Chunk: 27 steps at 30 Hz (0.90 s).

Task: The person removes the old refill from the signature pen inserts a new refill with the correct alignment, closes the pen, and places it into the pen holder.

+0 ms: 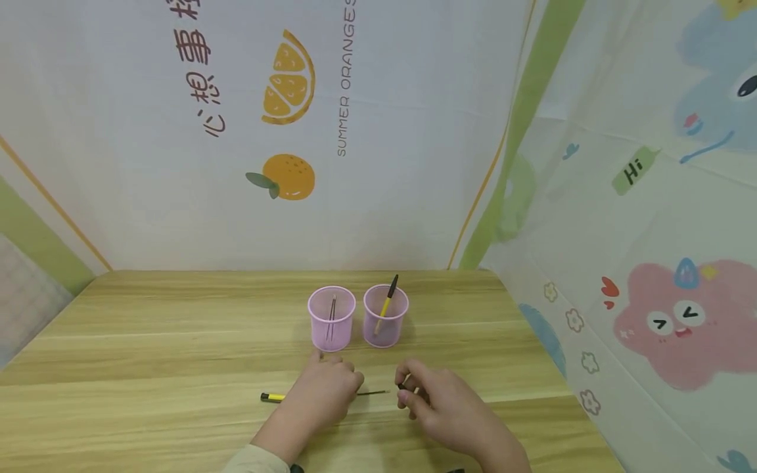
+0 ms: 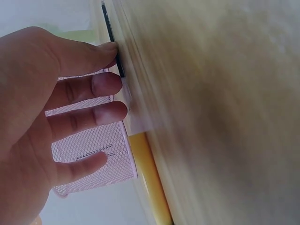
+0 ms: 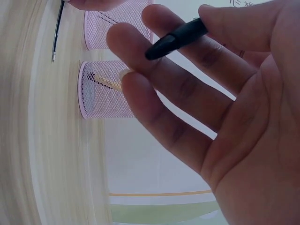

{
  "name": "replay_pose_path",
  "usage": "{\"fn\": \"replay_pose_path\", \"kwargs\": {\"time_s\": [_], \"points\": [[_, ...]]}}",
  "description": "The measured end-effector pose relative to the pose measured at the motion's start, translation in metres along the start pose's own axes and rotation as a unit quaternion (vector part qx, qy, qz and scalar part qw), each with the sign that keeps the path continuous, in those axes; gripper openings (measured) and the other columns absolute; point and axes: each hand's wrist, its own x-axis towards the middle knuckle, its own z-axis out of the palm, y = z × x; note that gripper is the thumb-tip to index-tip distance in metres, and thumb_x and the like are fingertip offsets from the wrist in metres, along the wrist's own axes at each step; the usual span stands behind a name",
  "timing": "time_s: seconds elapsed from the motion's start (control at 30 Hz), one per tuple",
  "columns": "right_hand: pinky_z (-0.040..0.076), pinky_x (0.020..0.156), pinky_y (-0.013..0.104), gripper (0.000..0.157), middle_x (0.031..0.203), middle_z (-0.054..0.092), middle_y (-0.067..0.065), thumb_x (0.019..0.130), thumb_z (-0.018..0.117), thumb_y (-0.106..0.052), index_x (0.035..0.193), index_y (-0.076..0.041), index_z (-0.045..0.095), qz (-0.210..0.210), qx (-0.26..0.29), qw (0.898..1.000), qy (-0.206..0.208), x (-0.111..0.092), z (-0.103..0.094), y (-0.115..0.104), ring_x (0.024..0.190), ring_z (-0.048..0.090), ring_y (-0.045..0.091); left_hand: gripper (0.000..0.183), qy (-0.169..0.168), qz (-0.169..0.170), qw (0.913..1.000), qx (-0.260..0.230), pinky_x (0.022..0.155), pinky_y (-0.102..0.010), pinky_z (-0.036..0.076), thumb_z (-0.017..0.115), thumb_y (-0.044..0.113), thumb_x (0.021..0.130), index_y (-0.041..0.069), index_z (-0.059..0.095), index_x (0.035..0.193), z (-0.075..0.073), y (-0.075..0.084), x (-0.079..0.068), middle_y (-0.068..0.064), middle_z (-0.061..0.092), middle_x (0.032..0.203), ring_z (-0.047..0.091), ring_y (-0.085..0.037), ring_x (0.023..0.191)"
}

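Observation:
My left hand (image 1: 325, 394) is low over the table and pinches a thin dark pen refill (image 2: 109, 23) between thumb and index finger. The refill's tip points right, toward my other hand. Along the table lies a yellow pen barrel (image 2: 151, 180), its black end (image 1: 264, 397) to the left of my left wrist; the hand hides its middle in the head view. My right hand (image 1: 446, 404) holds a small black pen cap (image 3: 176, 41) with the thumb against its fingers. A gap separates the cap from the refill's tip.
Beyond the hands stand two pink mesh cups side by side. In the left cup (image 1: 331, 332) are thin refills (image 1: 332, 315); the right cup (image 1: 381, 334) contains a yellow pen (image 1: 387, 302) with its black end up. Printed cloth (image 1: 384, 210) hangs behind the wooden table (image 1: 177, 328) and along its right side.

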Motion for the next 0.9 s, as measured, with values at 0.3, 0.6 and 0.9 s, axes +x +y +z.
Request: {"fn": "replay_pose_path", "kwargs": {"time_s": [0.3, 0.6, 0.9], "points": [[0.046, 0.057, 0.017, 0.014, 0.079, 0.070, -0.009, 0.096, 0.061, -0.017, 0.100, -0.027, 0.053, 0.000, 0.004, 1.000, -0.001, 0.000, 0.000, -0.001, 0.062, 0.054, -0.005, 0.011, -0.004, 0.002, 1.0000, 0.008, 0.095, -0.058, 0.043, 0.076, 0.021, 0.076, 0.023, 0.066, 0.077, -0.001, 0.001, 0.002, 0.006, 0.065, 0.080, 0.062, -0.018, 0.081], [0.046, 0.058, 0.018, 0.012, 0.080, 0.070, -0.009, 0.097, 0.060, -0.019, 0.101, -0.028, 0.053, 0.000, 0.007, 1.000, -0.004, -0.001, 0.000, 0.001, 0.062, 0.055, -0.005, 0.014, 0.057, 0.037, 0.9971, 0.034, 0.069, -0.043, 0.047, 0.073, 0.026, 0.082, 0.023, 0.062, 0.075, -0.031, 0.000, 0.013, 0.008, 0.062, 0.075, 0.063, -0.014, 0.072], [0.048, 0.058, 0.019, 0.007, 0.081, 0.070, -0.007, 0.098, 0.059, -0.022, 0.102, -0.026, 0.054, 0.009, 0.018, 1.000, -0.011, -0.003, -0.002, 0.002, 0.064, 0.056, -0.004, 0.020, 0.115, 0.031, 0.9924, 0.032, 0.066, -0.037, 0.046, 0.071, 0.030, 0.087, 0.024, 0.059, 0.073, -0.074, -0.029, 0.035, 0.009, 0.050, 0.064, 0.049, -0.011, 0.059]]}}
